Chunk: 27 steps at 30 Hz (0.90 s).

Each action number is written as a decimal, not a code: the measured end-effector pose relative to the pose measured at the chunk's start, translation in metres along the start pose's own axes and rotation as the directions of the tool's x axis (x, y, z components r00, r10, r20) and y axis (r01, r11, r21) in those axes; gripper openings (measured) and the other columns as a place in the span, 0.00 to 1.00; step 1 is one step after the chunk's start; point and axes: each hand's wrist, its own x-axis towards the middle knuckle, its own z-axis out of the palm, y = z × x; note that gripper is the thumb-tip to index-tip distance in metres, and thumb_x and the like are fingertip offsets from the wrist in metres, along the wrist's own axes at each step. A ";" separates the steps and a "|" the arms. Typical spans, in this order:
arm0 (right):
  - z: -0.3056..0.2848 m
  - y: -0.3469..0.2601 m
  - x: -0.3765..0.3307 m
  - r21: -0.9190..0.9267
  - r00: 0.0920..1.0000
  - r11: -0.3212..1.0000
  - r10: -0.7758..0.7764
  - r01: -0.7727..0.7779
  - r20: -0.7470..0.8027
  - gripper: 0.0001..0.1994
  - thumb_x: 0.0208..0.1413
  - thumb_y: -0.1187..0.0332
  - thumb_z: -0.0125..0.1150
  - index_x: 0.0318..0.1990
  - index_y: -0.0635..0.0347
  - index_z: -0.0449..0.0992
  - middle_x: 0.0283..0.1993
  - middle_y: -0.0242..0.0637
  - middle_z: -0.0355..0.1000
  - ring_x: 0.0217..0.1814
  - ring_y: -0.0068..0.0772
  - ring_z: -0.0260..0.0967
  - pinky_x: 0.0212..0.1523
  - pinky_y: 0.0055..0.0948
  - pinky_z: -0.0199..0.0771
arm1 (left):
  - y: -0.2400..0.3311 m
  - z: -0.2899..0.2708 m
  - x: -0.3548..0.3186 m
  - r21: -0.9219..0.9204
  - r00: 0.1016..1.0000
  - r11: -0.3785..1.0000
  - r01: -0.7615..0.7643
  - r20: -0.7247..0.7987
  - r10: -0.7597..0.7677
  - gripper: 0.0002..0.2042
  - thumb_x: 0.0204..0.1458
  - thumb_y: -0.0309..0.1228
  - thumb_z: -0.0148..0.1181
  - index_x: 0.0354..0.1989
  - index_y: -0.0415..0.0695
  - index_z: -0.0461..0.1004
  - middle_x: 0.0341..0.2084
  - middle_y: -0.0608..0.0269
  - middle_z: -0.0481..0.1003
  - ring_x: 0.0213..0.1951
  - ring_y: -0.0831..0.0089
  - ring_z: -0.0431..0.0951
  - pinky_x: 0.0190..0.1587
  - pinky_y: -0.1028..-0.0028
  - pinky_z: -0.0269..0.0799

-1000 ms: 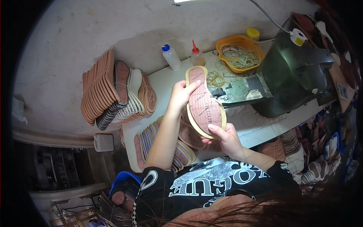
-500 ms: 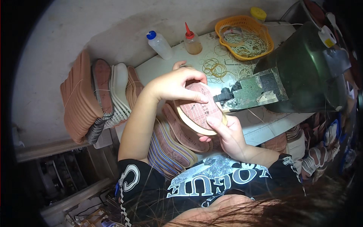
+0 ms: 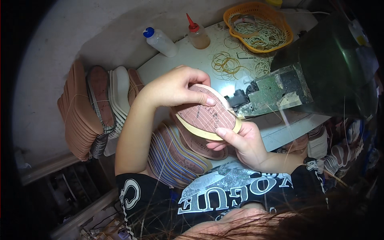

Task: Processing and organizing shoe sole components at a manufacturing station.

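Observation:
A pinkish-brown shoe insole [image 3: 210,114] with a pale grid and a cream edge strip is held between both of my hands. My left hand [image 3: 182,88] grips its far-left side, thumb on the face and fingers bent over the far rim. At the near right end, my right hand [image 3: 242,142] pinches it, thumb on top and fingers underneath. Its right edge is at the small black head of a dark green machine [image 3: 276,90], under a bright light. Whether the edge touches the head I cannot tell. Below lies a bundle of insoles [image 3: 174,154] with striped edges.
Bundled insoles [image 3: 80,116] stand at the left by the wall. A blue-capped bottle [image 3: 160,42], a red-tipped glue bottle [image 3: 199,37], loose rubber bands [image 3: 227,64] and an orange basket [image 3: 260,50] of bands sit on the white table [image 3: 188,54]. More soles [image 3: 318,146] are at the right.
The insole has turned slightly against the machine head, and my left hand has moved a little left with it. The whole view has shifted somewhat.

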 end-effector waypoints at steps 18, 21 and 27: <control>-0.001 0.000 0.003 -0.038 0.994 0.996 -0.087 0.084 -0.070 0.17 0.61 0.60 0.54 0.40 0.70 0.76 0.35 0.42 0.77 0.31 0.27 0.77 0.32 0.19 0.77 | -0.003 0.047 -0.042 -0.230 0.889 0.945 0.234 -0.343 -0.303 0.19 0.47 0.45 0.67 0.26 0.39 0.72 0.18 0.72 0.70 0.20 0.84 0.66 0.21 0.81 0.61; -0.001 -0.003 0.001 -0.097 0.991 0.990 -0.113 0.106 -0.073 0.17 0.60 0.59 0.55 0.39 0.69 0.76 0.33 0.40 0.77 0.30 0.26 0.76 0.31 0.18 0.77 | 0.006 0.057 -0.047 -0.303 0.859 0.923 0.238 -0.377 -0.346 0.19 0.48 0.45 0.66 0.26 0.39 0.72 0.18 0.72 0.70 0.20 0.85 0.65 0.21 0.82 0.61; -0.004 -0.006 -0.002 -0.175 0.991 0.976 -0.133 0.128 -0.018 0.15 0.59 0.60 0.56 0.37 0.67 0.76 0.33 0.38 0.76 0.32 0.24 0.76 0.32 0.19 0.76 | 0.007 0.071 -0.056 -0.246 0.838 0.935 0.256 -0.425 -0.341 0.19 0.51 0.46 0.63 0.23 0.39 0.72 0.17 0.72 0.70 0.19 0.84 0.65 0.20 0.81 0.59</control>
